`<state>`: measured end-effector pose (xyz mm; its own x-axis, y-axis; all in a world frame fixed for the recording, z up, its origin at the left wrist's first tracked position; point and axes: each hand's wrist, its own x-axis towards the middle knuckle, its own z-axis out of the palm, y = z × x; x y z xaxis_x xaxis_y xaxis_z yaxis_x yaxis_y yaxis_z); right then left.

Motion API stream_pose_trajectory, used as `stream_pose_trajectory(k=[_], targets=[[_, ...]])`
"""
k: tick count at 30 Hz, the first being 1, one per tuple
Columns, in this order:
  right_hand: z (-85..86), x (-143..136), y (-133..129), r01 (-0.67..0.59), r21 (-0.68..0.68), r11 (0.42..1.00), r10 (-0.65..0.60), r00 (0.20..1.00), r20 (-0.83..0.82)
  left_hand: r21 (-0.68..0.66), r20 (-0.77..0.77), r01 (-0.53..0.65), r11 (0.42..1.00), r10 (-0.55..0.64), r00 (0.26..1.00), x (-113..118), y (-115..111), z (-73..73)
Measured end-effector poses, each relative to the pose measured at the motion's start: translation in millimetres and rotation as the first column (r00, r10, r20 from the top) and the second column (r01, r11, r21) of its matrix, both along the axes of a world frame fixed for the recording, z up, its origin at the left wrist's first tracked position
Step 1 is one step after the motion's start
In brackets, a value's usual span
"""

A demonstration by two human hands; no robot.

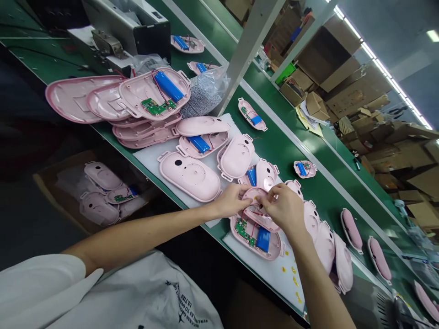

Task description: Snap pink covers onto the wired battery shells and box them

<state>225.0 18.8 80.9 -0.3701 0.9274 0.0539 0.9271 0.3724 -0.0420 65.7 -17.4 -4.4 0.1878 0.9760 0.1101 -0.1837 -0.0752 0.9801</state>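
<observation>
My left hand (231, 200) is closed on the left edge of a pink plastic shell half (266, 222), its inner side facing up. My right hand (286, 208) is closed at the same shell's far right side, with its thumb reaching inside. A small yellow spot shows near the thumbs; its kind I cannot make out. Thin red and black wires run from the raised shell toward the open lower half (273, 252) beneath it. In that lower half sit a green circuit board (244, 229) and a blue battery pack (263, 238). My fingertips partly hide the raised shell.
Pink cases (190, 176) lie left on white foam; more shells (324, 242) line the right. Stacked shells (154, 93) stand beside a bag (202, 98) of small metal parts. Yellow pieces (294, 269) dot the foam. A green conveyor (281, 146) carries cases beyond a metal post (248, 50).
</observation>
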Motion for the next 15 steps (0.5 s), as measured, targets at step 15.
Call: stream_pose_trajectory(k=[15], targets=[[17.4,109,-46,0.255,0.253,0.933,-0.037,0.768,-0.639,-0.039,-0.508,-0.043,0.998,0.017,0.861,-17,32,16.8]])
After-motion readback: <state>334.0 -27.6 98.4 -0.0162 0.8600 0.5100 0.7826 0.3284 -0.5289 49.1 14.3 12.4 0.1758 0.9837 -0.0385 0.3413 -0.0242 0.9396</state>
